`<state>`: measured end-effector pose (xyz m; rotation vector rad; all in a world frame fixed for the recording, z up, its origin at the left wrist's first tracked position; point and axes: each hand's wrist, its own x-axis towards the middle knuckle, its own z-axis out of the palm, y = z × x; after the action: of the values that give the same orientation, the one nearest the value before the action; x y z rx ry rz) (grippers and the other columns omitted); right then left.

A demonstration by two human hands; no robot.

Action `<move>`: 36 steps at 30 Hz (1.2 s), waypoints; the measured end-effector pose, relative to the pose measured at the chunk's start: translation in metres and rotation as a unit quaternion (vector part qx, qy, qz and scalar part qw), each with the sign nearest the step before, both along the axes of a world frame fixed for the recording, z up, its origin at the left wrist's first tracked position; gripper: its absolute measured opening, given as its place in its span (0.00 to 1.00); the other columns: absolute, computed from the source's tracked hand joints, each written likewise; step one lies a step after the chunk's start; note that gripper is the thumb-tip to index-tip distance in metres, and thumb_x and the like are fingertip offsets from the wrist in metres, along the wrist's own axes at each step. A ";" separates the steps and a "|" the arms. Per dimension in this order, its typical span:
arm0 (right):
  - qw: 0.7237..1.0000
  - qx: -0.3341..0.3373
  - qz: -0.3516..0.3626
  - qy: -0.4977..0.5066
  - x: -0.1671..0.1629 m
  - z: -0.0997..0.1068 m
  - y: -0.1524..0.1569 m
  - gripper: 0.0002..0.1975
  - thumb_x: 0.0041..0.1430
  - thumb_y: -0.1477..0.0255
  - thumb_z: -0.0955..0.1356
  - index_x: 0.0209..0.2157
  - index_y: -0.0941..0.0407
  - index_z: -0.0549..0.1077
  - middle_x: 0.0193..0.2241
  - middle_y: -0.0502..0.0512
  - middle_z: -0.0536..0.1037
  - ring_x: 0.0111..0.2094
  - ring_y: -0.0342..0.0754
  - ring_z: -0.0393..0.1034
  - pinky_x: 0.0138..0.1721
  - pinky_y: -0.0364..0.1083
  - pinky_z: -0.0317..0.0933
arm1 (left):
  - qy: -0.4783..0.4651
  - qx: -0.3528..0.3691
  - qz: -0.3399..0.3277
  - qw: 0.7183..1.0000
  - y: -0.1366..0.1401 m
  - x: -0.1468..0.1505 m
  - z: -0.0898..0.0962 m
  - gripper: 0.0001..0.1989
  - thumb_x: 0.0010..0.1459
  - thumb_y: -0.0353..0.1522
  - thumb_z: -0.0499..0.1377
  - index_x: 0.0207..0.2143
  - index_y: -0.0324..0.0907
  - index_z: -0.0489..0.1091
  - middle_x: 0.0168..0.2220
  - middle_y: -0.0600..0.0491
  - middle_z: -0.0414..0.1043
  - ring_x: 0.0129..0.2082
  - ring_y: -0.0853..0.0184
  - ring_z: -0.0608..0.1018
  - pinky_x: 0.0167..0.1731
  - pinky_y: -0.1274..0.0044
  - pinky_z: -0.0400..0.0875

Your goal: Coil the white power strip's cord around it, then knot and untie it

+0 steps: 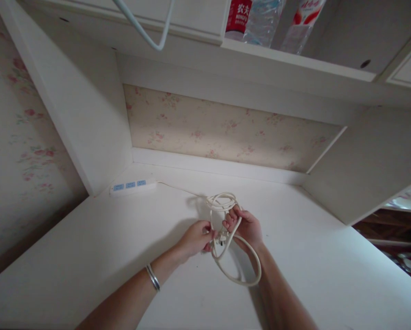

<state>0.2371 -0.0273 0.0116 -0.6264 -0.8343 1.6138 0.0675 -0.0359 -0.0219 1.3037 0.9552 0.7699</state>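
Observation:
A white power cord (253,280) hangs in loose loops between my two hands, above the white desktop. My left hand (197,238) is closed, its fingers pinching the cord beside the plug (222,237). The fingers of my right hand (245,223) are curled round the looped cord, with one large loop drooping below the wrist. From the bundle a thin stretch of cord runs left to a white power strip (132,186) with blue sockets. The strip lies at the back left of the desktop, apart from both hands.
White side panels (85,105) bound the desktop (157,238) left and right. Overhead is a cupboard shelf (295,57) holding several plastic bottles (263,23). A pale looped cable or bar (160,41) hangs down at the top. Flowered wallpaper (198,123) covers the back.

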 end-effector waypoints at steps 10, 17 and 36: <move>0.997 0.010 0.068 -0.044 0.019 0.007 0.000 0.05 0.49 0.73 0.66 0.24 0.55 0.64 0.21 0.47 0.65 0.21 0.42 0.64 0.25 0.42 0.56 | -0.063 0.096 0.105 0.988 0.008 -0.012 0.001 0.14 0.57 0.43 0.53 0.33 0.41 0.60 0.28 0.58 0.63 0.20 0.74 0.73 0.22 0.80 0.68; 0.983 0.030 -0.009 -0.183 0.029 0.003 -0.004 0.08 0.55 0.70 0.67 0.24 0.56 0.66 0.16 0.46 0.65 0.13 0.36 0.53 0.15 0.39 0.43 | -0.106 0.125 0.218 0.962 0.012 -0.026 0.026 0.15 0.56 0.44 0.54 0.36 0.41 0.63 0.28 0.59 0.60 0.22 0.76 0.67 0.22 0.80 0.72; 0.606 0.179 -0.337 -0.698 0.053 -0.025 0.018 0.20 0.62 0.57 0.58 0.46 0.49 0.72 0.40 0.55 0.78 0.37 0.50 0.72 0.36 0.45 0.60 | 0.410 0.399 0.212 0.792 0.022 -0.062 0.025 0.15 0.62 0.34 0.49 0.48 0.43 0.69 0.43 0.48 0.67 0.39 0.63 0.72 0.41 0.71 0.66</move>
<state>0.2899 -0.0090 -0.0134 -1.6860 -1.6576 -0.0665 0.0059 -0.0141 0.0031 2.3139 1.7693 1.0224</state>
